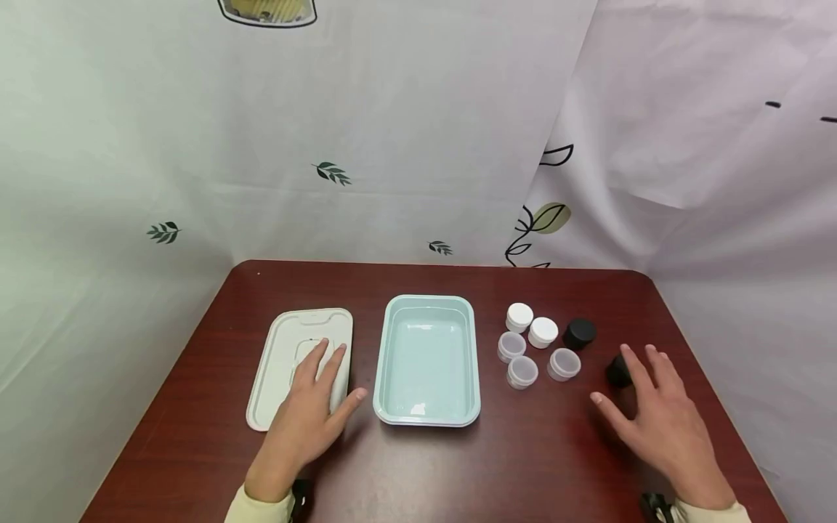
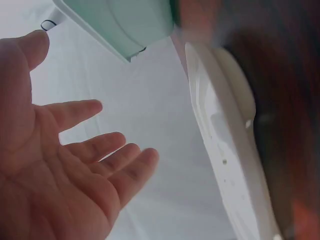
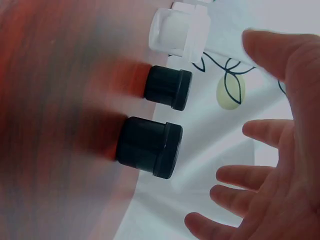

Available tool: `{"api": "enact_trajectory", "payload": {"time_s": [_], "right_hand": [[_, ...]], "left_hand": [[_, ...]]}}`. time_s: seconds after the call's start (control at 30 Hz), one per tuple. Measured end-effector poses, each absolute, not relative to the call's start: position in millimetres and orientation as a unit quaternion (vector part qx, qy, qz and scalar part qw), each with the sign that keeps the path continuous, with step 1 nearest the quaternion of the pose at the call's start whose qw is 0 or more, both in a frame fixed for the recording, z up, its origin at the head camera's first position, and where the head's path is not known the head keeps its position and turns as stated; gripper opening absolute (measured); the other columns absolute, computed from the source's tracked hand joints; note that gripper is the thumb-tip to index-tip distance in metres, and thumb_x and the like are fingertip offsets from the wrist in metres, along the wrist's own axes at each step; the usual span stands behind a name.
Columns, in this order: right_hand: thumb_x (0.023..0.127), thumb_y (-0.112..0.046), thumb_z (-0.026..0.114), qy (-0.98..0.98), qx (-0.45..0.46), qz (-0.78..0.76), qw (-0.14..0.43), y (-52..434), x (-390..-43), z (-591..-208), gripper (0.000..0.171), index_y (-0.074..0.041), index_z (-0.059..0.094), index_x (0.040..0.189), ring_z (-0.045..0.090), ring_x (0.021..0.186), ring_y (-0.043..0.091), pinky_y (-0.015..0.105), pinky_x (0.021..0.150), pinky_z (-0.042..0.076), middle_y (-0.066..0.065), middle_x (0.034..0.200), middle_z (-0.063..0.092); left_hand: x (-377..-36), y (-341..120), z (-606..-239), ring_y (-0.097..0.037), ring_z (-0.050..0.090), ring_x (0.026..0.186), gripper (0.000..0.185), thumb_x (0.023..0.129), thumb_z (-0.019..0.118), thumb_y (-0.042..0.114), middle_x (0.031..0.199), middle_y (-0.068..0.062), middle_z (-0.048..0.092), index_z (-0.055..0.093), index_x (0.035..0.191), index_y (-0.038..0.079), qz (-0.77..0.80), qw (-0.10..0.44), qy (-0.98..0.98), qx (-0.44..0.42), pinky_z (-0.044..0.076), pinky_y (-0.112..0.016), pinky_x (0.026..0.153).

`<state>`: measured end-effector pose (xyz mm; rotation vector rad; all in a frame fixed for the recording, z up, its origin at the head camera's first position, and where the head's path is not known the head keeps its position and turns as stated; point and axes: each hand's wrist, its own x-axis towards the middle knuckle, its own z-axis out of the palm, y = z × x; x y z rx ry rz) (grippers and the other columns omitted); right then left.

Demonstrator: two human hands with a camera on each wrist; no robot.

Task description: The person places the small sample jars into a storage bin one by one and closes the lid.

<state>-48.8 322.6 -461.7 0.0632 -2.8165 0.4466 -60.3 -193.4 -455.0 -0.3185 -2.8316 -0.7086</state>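
My left hand (image 1: pixel 306 421) hovers with spread fingers over the lower part of a white rectangular lid (image 1: pixel 277 363), holding nothing. In the left wrist view, a gap shows between that hand's fingers and the lid (image 2: pixel 212 110). A pale blue-green rectangular tub (image 1: pixel 428 363) stands to the right of the lid. On the other side, my right hand (image 1: pixel 667 428) is spread above the table beside a black jar (image 1: pixel 617 372), which it partly covers in the head view. The right wrist view shows this black jar (image 3: pixel 147 147) upright, apart from the fingers, near a second black jar (image 3: pixel 166 87).
Between tub and right hand stand several small jars: two with white lids (image 1: pixel 519 317), three with clear lids (image 1: pixel 564 364), and a black one (image 1: pixel 579 333). The dark red-brown table (image 1: pixel 418 479) meets a patterned white cloth (image 1: pixel 418 131) at its back edge.
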Motion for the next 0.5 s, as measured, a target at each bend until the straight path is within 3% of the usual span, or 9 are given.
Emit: {"api": "enact_trajectory", "payload": {"time_s": [0.17,0.27,0.33,0.4,0.5], "right_hand": [[0.091,-0.023,0.082,-0.969,0.010,0.193,0.154,319.8,-51.4,-456.2,0.086,-0.002,0.037,0.161,0.041,0.135,0.058,0.078,0.094,0.040,0.038,0.153,0.040],[0.091,-0.014,0.080,-0.960,0.005,0.215,0.178,318.6,-54.0,-453.7,0.078,0.001,0.043,0.157,0.044,0.130,0.056,0.075,0.093,0.040,0.038,0.147,0.045],[0.089,-0.009,0.080,-0.954,-0.002,0.220,0.204,319.0,-56.3,-454.1,0.072,0.003,0.049,0.153,0.051,0.121,0.051,0.067,0.088,0.045,0.036,0.141,0.050],[0.088,-0.007,0.081,-0.948,-0.017,0.223,0.225,319.8,-58.7,-455.1,0.065,0.004,0.055,0.147,0.056,0.112,0.047,0.048,0.084,0.050,0.034,0.136,0.054],[0.088,-0.005,0.079,-0.939,-0.057,0.232,0.246,320.4,-62.5,-457.2,0.056,0.005,0.060,0.140,0.057,0.105,0.044,0.041,0.079,0.045,0.032,0.130,0.058]], "left_hand": [[-62.4,-187.6,-456.9,-0.044,0.047,0.146,0.070,0.101,0.073,0.035,0.163,-0.024,0.039,0.046,0.159,0.010,-0.310,0.106,-0.937,-0.121,0.049,-0.062,0.107],[-64.1,-183.9,-456.9,-0.042,0.054,0.141,0.065,0.101,0.074,0.031,0.160,-0.023,0.044,0.048,0.157,0.011,-0.371,0.093,-0.916,-0.124,0.058,-0.052,0.099],[-64.7,-181.2,-457.4,-0.043,0.056,0.138,0.063,0.101,0.075,0.029,0.159,-0.021,0.046,0.049,0.156,0.012,-0.419,0.071,-0.897,-0.123,0.061,-0.046,0.093],[-64.9,-178.9,-459.2,-0.042,0.054,0.140,0.062,0.100,0.075,0.028,0.157,-0.018,0.049,0.051,0.155,0.013,-0.453,0.047,-0.882,-0.120,0.062,-0.042,0.091],[-64.2,-175.4,-461.2,-0.042,0.053,0.141,0.061,0.100,0.076,0.030,0.154,-0.016,0.053,0.052,0.154,0.013,-0.485,0.006,-0.868,-0.109,0.062,-0.043,0.091]]}}
